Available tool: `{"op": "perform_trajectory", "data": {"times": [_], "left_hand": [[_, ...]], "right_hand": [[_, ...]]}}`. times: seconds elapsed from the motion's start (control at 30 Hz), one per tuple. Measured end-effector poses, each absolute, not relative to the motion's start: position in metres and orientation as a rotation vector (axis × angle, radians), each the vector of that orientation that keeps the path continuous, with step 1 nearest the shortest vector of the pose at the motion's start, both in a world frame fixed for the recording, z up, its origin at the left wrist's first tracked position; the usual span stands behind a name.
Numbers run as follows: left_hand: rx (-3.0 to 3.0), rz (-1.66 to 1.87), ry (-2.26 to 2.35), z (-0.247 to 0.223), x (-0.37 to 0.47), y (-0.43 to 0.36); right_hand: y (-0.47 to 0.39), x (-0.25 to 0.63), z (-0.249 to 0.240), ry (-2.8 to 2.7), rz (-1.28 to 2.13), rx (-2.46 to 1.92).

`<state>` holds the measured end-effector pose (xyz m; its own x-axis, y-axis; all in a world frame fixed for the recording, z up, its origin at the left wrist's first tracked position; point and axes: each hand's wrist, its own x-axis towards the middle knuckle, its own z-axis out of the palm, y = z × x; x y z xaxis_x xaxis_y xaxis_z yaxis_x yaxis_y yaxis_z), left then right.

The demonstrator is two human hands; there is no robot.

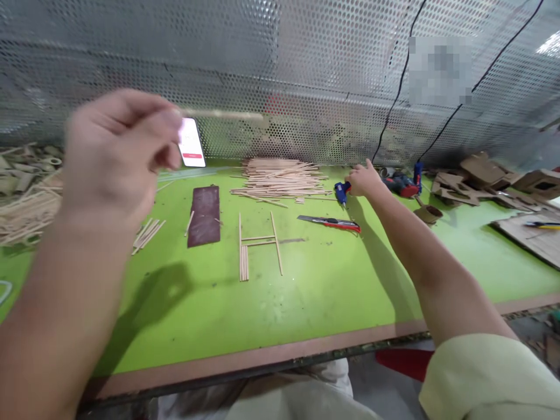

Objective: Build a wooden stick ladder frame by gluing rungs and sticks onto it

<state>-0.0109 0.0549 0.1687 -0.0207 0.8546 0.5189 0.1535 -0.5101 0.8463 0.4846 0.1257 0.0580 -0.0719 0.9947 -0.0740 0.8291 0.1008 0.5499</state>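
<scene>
My left hand (126, 140) is raised close to the camera, blurred, with fingertips pinching a thin wooden stick (223, 115) that points right. At the back of the table my right hand (364, 179) is closed around a blue hot glue gun (341, 192), its nozzle tipped downward. Between my arms lies an H-shaped frame of sticks (258, 239), with several short sticks (244, 262) side by side against its left upright. Right of it rests a utility knife (332, 223) with its blade out. A brown sanding sheet (205, 216) lies to the left.
Behind the frame is a heap of sticks (280, 178). A lit phone (191, 143) leans on the perforated metal screen (315, 76). Cut sticks (149, 235) and more wood pieces (26, 210) lie left. A red-and-grey power tool (401, 184) and cardboard scraps (455, 186) are right.
</scene>
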Motion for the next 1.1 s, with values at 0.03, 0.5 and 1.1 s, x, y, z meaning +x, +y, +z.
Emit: {"op": "perform_trajectory", "data": {"times": [0.03,0.5,1.1], "left_hand": [[1.694,1.591,0.997,0.165,-0.001,0.052],[1.765,0.797,1.439,0.084,-0.012,0.045],[1.795,0.649,1.381,0.056,-0.017,0.045]], "right_hand": [[0.127,0.487,0.057,1.956,0.522,1.765],[0.133,0.502,0.062,1.966,0.469,1.637],[0.118,0.53,0.089,2.182,0.5,1.671]]}}
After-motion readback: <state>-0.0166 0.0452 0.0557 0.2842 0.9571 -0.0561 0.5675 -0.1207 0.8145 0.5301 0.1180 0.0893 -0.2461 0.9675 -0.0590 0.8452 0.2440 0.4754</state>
